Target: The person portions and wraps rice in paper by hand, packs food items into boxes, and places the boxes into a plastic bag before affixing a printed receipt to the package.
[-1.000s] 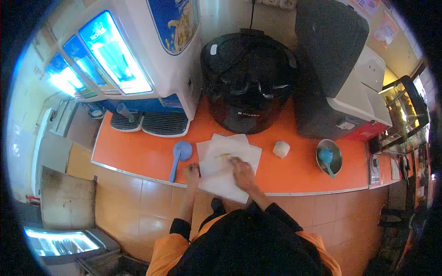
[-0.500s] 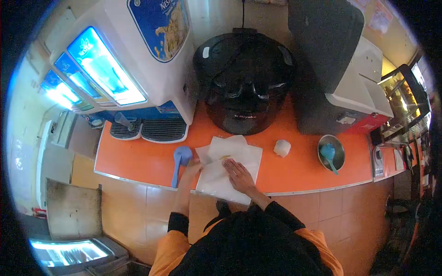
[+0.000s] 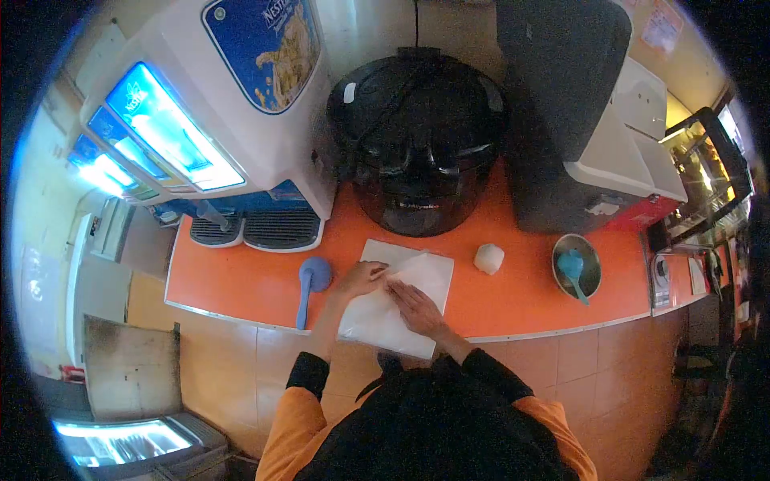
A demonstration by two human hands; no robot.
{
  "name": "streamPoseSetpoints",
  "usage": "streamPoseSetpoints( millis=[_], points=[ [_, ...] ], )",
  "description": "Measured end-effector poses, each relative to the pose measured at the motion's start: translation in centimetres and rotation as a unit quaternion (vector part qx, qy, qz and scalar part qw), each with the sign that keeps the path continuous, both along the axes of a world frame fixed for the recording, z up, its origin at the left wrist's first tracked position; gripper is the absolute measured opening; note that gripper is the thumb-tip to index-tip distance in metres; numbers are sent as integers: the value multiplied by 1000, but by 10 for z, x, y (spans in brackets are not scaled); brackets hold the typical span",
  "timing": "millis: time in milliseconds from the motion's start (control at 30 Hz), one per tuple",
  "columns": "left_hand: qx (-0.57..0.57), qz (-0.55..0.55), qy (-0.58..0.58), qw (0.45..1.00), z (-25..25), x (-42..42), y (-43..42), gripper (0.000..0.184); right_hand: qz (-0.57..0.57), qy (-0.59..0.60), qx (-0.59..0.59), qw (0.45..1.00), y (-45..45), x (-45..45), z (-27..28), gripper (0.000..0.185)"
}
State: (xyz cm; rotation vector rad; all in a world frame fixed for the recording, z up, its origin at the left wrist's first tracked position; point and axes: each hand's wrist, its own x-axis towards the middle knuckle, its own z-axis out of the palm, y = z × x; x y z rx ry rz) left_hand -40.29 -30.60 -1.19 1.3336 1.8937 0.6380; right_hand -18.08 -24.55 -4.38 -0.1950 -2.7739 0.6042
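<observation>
White paper sheets (image 3: 393,325) lie stacked on the orange counter in front of me. The top sheet's left part is folded inward over the middle. My left hand (image 3: 361,279) rests on that fold, fingers bent together on the paper; whether they pinch an edge is hard to make out. Flat on the sheets just right of it, my right hand (image 3: 415,309) has its fingers stretched out. A blue spoon-like scoop (image 3: 305,298) lies left of the paper. To the right sit a round whitish lump (image 3: 488,258) and a metal bowl (image 3: 594,276) with a teal scoop (image 3: 571,265) in it.
A drink dispenser (image 3: 281,144) with a drip tray (image 3: 282,228) stands at the back left. Behind the paper is a large black rice cooker (image 3: 417,144). A grey and white box (image 3: 561,120) stands at the back right. The counter's front edge (image 3: 521,339) runs below.
My left hand has moved right from the paper's left edge onto its middle, folding the sheet's left side over. The yellowish spot seen on the paper is now covered. My right hand stays nearly in place.
</observation>
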Motion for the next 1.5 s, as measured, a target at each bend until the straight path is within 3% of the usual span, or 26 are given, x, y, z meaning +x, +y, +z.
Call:
streamPoseSetpoints(
  millis=[33, 67, 133, 167, 233, 333, 467, 533, 733, 800, 867, 933, 967, 1000, 1067, 1133, 1200, 1267, 1300, 1367, 1400, 1433, 1467, 1500],
  points=[
    [-105, -32, 155, 982, 7, 6, 8, 34, 3, 1, -1, 1000, 0, -1, 9, 65],
    [-107, -30, 156, 982, 13, 16, 5, 34, 6, 14, 8, 1000, 0, 1, 18, 63],
    [68, 68, 96, 991, 10, 38, -12, 27, 11, 28, 14, 999, 2, 0, 9, 61],
    [66, 69, 96, 991, 5, 47, -18, 27, 11, 38, 30, 999, 4, -3, -9, 58],
    [279, 90, 130, 947, -12, 60, -27, 25, 11, 47, 44, 998, 6, -3, -23, 54],
    [312, 115, 141, 932, -21, 79, -37, 26, 18, 104, 42, 994, 8, -4, -29, 46],
    [294, 113, 180, 932, -27, 91, -48, 34, 35, 129, 73, 988, 13, 1, -39, 43],
    [255, 35, 276, 926, -21, 91, -57, 43, 42, 163, 79, 983, 16, 3, -36, 42],
    [231, 29, 350, 907, -41, 112, -64, 50, -35, 122, 135, 983, 22, 1, -9, 32],
    [265, 55, 339, 901, -49, 114, -67, 44, 11, 156, 77, 985, 36, 0, -1, 28],
    [301, 78, 328, 892, -54, 116, -70, 38, 11, 144, 45, 989, 44, 1, -35, 32],
    [295, 259, 196, 899, -49, 120, -70, 22, 7, 131, 13, 991, 45, 0, -34, 36],
    [325, 352, 97, 872, -49, 123, -67, 15, 3, 124, 2, 992, 47, 1, -34, 28],
    [325, 347, 97, 875, -50, 117, -67, 15, -1, 117, -7, 993, 50, -1, -31, 21],
    [300, 260, 209, 894, -53, 100, -73, 16, -1, 103, 28, 994, 53, -8, -26, 24],
    [300, 227, 240, 895, -50, 87, -75, 17, -3, 90, 64, 994, 56, -15, -24, 28],
    [303, 191, 270, 894, -49, 72, -73, 20, -33, 16, -81, 996, 58, -22, -20, 43],
    [256, 205, 117, 937, -52, 62, -73, 25, -58, -25, -46, 997, 62, -32, -14, 50],
    [256, 198, 118, 939, -46, 62, -70, 25, -76, -68, -9, 995, 64, -38, -8, 57],
    [203, 333, -68, 918, -28, 63, -56, 27, -90, -88, -29, 992, 66, -49, 15, 56],
    [202, 326, -67, 921, -35, 50, -49, 27, -97, -98, -40, 990, 68, -57, 15, 55],
    [244, 239, 70, 937, -53, 30, -45, 24, -105, -108, -52, 987, 71, -64, 16, 55],
    [281, 143, 203, 927, -61, 18, -41, 22, -79, -42, 64, 994, 75, -74, -2, 48],
    [279, 134, 203, 929, -54, 15, -32, 22, -69, -11, 119, 990, 76, -84, -4, 45]
  ],
)
